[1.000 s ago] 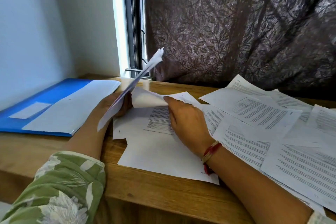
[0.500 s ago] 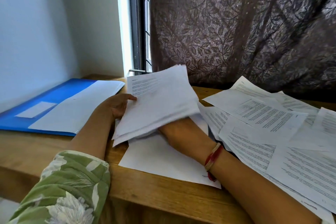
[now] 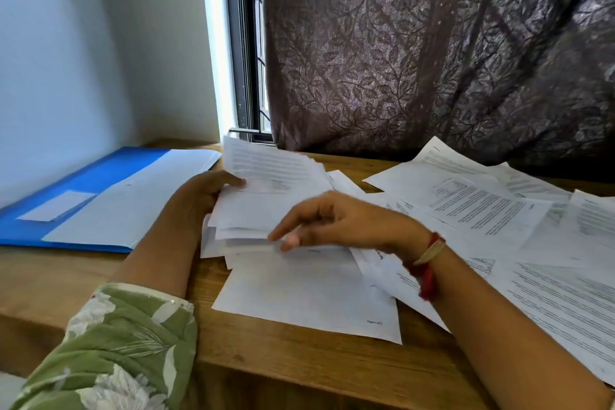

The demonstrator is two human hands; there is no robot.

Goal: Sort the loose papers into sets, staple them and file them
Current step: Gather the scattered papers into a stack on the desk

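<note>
Holding hand: your left hand [image 3: 203, 196] has its grip closed on a bundle of papers [image 3: 266, 200]. The thumb lies across the printed top page; the fingers are hidden behind it.
Bundle: at the middle of the tabletop [image 3: 299, 363]. The far edge is lifted and tilted up. The near edge is fanned into several loose layers low over the wood.
Right hand: your right hand [image 3: 346, 223] reaches in from 4 o'clock, palm down. Forefinger and thumb tip are at the bundle's near edge. The hand is blurred, so you cannot tell whether this grip pinches a page or only touches it.
Wrist: red and pale thread band [image 3: 427, 263] on the right wrist.
Single sheet: a single sheet [image 3: 306, 293] lies flat at 6 o'clock of the bundle. It is mostly white, with a small page mark at its near right corner. Its far edge runs under the bundle.
Loose papers: printed loose papers [image 3: 482, 206] are spread and overlapping from 2 to 4 o'clock and run off the right edge of view. Some pass under your right forearm.
Folder: blue folder [image 3: 83, 183] lies flat at 9 o'clock of the bundle. A white sheet [image 3: 133, 206] covers its right part, and a pale label sits on the blue.
Sleeve: green floral sleeve [image 3: 116, 343] at 7 o'clock, on your left arm.
Backdrop: dark leaf-patterned curtain [image 3: 432, 43] from 12 to 3 o'clock. The window frame [image 3: 243, 43] is just beside it at 11 o'clock, and the pale wall [image 3: 66, 43] is at 10 o'clock.
</note>
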